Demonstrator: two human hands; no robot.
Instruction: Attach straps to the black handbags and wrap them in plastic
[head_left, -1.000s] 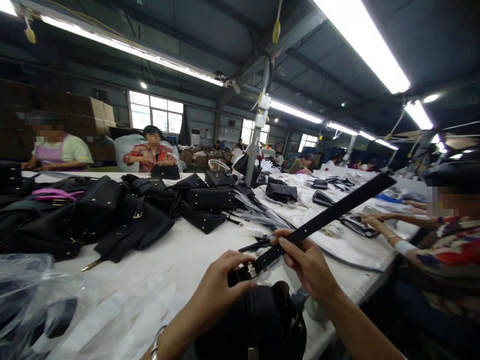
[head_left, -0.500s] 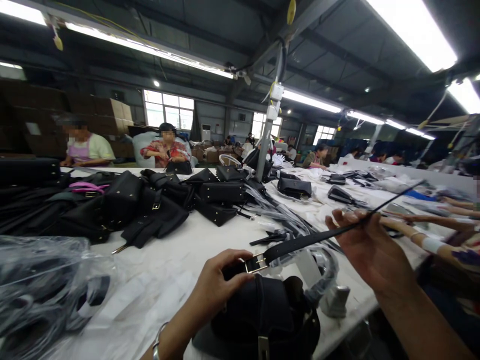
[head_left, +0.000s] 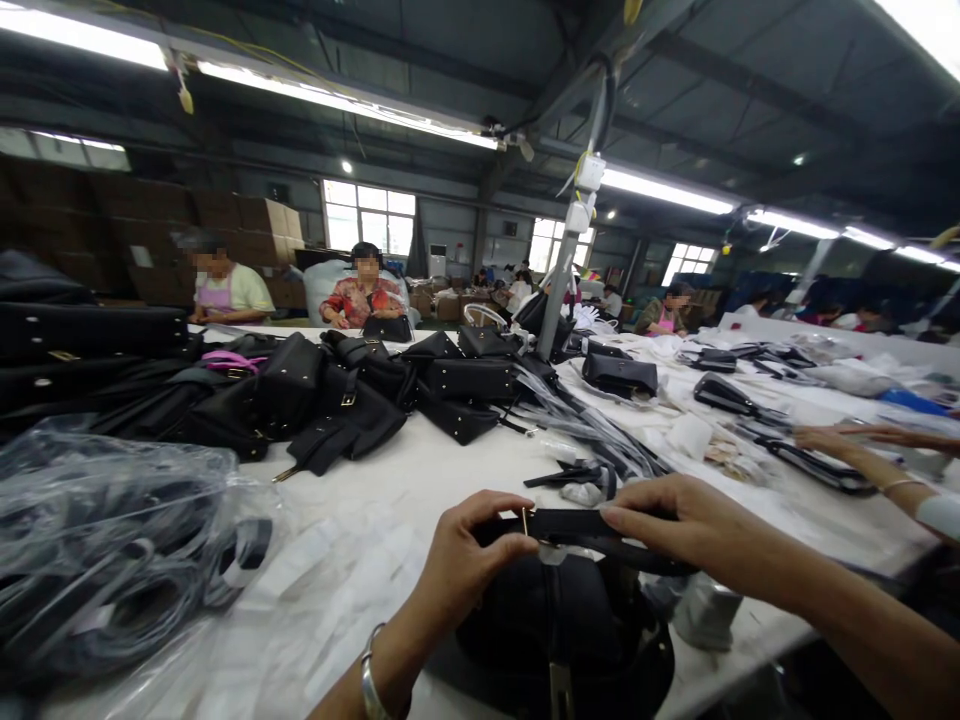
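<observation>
A black strap (head_left: 571,524) runs between my two hands, above a black handbag (head_left: 544,620). My left hand (head_left: 480,535) pinches the strap's gold-coloured buckle (head_left: 526,522) between thumb and fingers. From the other side, my right hand (head_left: 675,515) is closed on the strap, its thumb close to the buckle. The bag stands on the white table (head_left: 420,480) just below, with a metal clasp (head_left: 560,690) on its front. My fingers hide part of the buckle and of the strap.
Black bags (head_left: 352,410) lie piled at the far left. Plastic-wrapped straps (head_left: 135,570) fill the near left. A metal post (head_left: 564,270) rises beyond the table's middle. At the right, another person's arm (head_left: 862,460) reaches over the table. A grey block (head_left: 707,610) stands beside the bag.
My right hand has come down and left along the strap to near the buckle, closing on it. The strap, stretched out up to the right before, now hangs folded low. The view has shifted right.
</observation>
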